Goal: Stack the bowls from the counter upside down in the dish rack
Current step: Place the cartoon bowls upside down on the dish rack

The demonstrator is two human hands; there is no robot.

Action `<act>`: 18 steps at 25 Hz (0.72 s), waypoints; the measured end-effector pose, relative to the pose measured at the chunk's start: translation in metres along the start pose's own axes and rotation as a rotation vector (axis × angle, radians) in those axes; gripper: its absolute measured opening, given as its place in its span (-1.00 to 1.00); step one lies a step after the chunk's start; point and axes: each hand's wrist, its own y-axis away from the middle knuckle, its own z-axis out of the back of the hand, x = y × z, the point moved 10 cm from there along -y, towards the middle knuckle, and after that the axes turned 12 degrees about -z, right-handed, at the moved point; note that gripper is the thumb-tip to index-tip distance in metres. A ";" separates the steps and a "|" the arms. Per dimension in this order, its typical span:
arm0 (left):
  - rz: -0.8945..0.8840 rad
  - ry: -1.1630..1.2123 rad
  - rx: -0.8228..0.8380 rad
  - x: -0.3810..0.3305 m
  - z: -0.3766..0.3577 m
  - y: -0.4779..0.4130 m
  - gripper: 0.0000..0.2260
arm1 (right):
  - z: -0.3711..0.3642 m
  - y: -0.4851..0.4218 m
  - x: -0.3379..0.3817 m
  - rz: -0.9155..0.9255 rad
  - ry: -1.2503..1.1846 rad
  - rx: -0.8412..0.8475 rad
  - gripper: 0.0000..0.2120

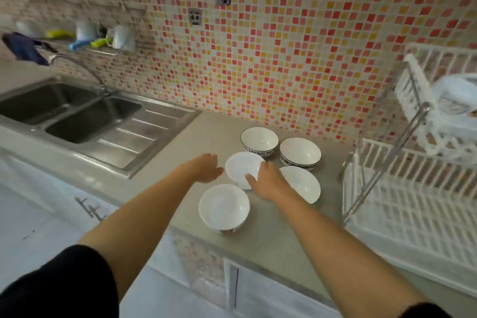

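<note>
bowls: five round ceramic bowls grouped upright on the grey stone counter (271, 235); two patterned-rim bowls (259, 140) (300, 151) at the back, three plain white
right hand (267, 181): closed on the rim of the tilted middle white bowl (242, 168), thumb inside
left hand (206, 168): held just beside that bowl, fingers loosely curled, nothing gripped
rack: white plastic dish rack (413, 204) to the right, lower tier unloaded
</note>
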 end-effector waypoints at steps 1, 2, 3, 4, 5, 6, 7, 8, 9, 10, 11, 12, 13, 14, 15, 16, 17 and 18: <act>0.021 0.016 0.031 0.011 -0.023 0.001 -0.53 | -0.031 -0.003 -0.011 -0.080 -0.049 0.048 -0.38; 0.037 0.028 0.055 0.019 -0.043 0.002 -0.53 | -0.061 -0.003 -0.019 -0.137 -0.085 0.103 -0.37; 0.046 0.029 0.073 0.023 -0.060 0.003 -0.54 | -0.085 -0.002 -0.025 -0.177 -0.109 0.152 -0.38; 0.048 0.026 0.086 0.025 -0.074 0.005 -0.55 | -0.102 -0.001 -0.030 -0.209 -0.131 0.184 -0.41; 0.056 0.024 0.094 0.030 -0.088 0.004 -0.56 | -0.118 0.000 -0.031 -0.247 -0.172 0.215 -0.45; 0.066 0.015 0.095 0.034 -0.100 0.005 -0.58 | -0.128 0.002 -0.031 -0.284 -0.211 0.236 -0.49; 0.077 0.002 0.104 0.037 -0.110 0.006 -0.60 | -0.135 0.004 -0.032 -0.318 -0.239 0.246 -0.54; 0.085 -0.013 0.114 0.038 -0.116 0.007 -0.62 | -0.138 0.006 -0.032 -0.348 -0.251 0.244 -0.57; 0.092 -0.022 0.119 0.040 -0.118 0.008 -0.62 | -0.139 0.008 -0.032 -0.368 -0.260 0.234 -0.60; 0.099 -0.017 0.128 0.040 -0.118 0.011 -0.59 | -0.137 0.010 -0.030 -0.365 -0.258 0.222 -0.62; 0.112 0.011 0.128 0.041 -0.114 0.014 -0.53 | -0.132 0.010 -0.027 -0.349 -0.259 0.213 -0.63; 0.138 0.066 0.115 0.043 -0.109 0.017 -0.50 | -0.123 0.011 -0.023 -0.324 -0.278 0.185 -0.64; 0.169 0.156 0.081 0.048 -0.101 0.019 -0.52 | -0.110 0.011 -0.019 -0.293 -0.315 0.143 -0.65; 0.203 0.281 0.018 0.052 -0.090 0.020 -0.56 | -0.094 0.012 -0.013 -0.256 -0.374 0.089 -0.66; 0.233 0.425 -0.050 0.055 -0.077 0.022 -0.62 | -0.074 0.014 -0.009 -0.222 -0.451 0.028 -0.64; 0.247 0.568 -0.123 0.053 -0.061 0.024 -0.66 | -0.053 0.017 -0.007 -0.204 -0.541 -0.025 -0.59; 0.242 0.685 -0.201 0.048 -0.043 0.026 -0.69 | -0.032 0.021 -0.006 -0.189 -0.624 -0.065 -0.54; 0.213 0.765 -0.279 0.038 -0.022 0.027 -0.70 | -0.011 0.025 -0.003 -0.159 -0.697 -0.086 -0.50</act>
